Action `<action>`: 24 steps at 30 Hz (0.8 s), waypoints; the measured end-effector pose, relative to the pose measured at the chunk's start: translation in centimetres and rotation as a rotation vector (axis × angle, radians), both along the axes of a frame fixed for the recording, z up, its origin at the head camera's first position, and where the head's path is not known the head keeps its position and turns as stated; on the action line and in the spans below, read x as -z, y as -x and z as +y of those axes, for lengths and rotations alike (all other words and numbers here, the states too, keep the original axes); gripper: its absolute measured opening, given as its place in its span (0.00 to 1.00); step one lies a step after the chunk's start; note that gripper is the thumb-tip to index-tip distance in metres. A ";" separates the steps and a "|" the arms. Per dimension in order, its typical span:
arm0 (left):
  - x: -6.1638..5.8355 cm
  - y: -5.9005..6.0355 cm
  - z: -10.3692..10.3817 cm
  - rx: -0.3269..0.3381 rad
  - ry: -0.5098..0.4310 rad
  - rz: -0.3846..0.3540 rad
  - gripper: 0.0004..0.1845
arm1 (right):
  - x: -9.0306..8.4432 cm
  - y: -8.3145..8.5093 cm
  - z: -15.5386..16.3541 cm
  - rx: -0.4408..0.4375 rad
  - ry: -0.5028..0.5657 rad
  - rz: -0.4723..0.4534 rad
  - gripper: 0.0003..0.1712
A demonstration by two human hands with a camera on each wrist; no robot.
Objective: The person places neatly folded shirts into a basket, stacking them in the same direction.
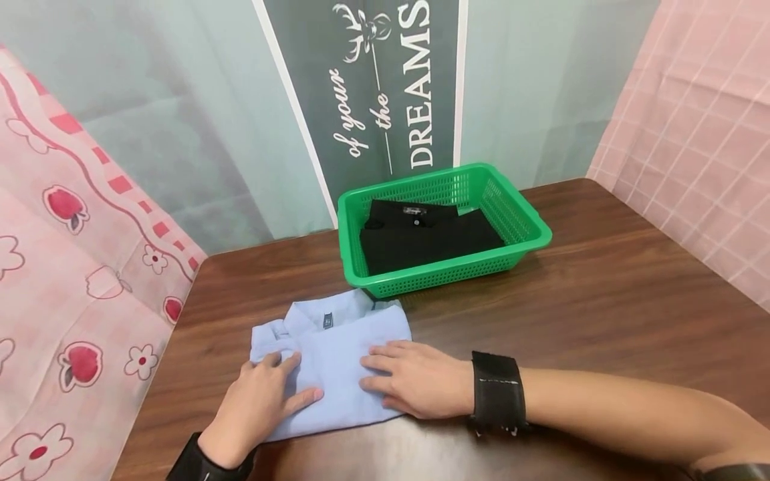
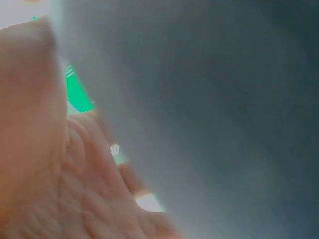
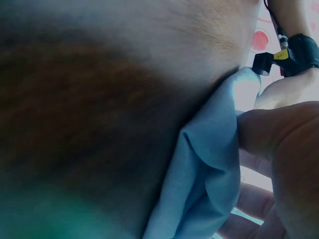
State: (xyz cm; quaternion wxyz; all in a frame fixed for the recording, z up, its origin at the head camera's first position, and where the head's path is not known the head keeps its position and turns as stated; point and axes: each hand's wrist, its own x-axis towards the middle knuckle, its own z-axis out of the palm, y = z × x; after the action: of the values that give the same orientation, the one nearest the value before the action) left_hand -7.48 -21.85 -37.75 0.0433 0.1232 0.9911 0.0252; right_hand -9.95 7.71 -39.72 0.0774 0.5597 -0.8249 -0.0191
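1. Altogether: two hands, two garments, one basket, one table.
2. One folded light blue shirt [image 1: 337, 354] lies on the near left part of the brown wooden table [image 1: 601, 300], collar toward the basket, with a small dark label at the neck – too small to read.
3. The left hand [image 1: 261, 401] lies flat on the shirt's near left corner, fingers nearly straight and spread, gripping nothing.
4. The right hand [image 1: 415, 377] lies flat on the shirt's right side, fingers stretched toward the left hand, pressing the cloth rather than pinching it. In the right wrist view the blue cloth [image 3: 209, 169] sits bunched against the fingers [image 3: 279, 134]; the rest of that view is a blurred brown surface.
5. Each wrist wears a black band [image 1: 498, 393].
6. One green plastic basket [image 1: 529, 227] stands on the table just behind the shirt, its near edge almost touching the collar. Inside lies one folded black garment [image 1: 427, 240], with a small label I cannot read.
7. The left wrist view is mostly blocked by blurred grey, with the palm [image 2: 45, 174] and a sliver of green at the left.
8. Behind the basket hangs a dark banner [image 1: 385, 87] with a deer-head drawing and the words "of your", "the" and "DREAMS" – written sideways.
9. Pink flowered cloth [image 1: 60, 267] hangs at the left, pink checked cloth [image 1: 698, 133] at the right.
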 end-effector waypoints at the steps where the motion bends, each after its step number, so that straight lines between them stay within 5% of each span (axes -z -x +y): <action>1: -0.1 -0.1 0.0 -0.004 -0.004 -0.014 0.42 | -0.1 -0.1 0.1 -0.008 0.005 0.011 0.23; 11: -0.8 -0.8 -0.2 0.022 -0.068 -0.116 0.46 | -0.4 -1.0 1.5 -0.048 0.055 0.054 0.20; 24: -0.2 -1.2 -0.4 0.197 -0.014 -0.381 0.46 | -0.5 -2.2 5.6 -0.083 0.077 -0.110 0.20</action>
State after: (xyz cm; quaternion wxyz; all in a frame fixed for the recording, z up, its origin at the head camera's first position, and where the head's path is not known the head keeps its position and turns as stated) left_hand -6.31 -22.28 -37.59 0.2314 0.2130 0.9479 0.0507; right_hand -7.78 13.35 -39.21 0.0542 0.5902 -0.8041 0.0463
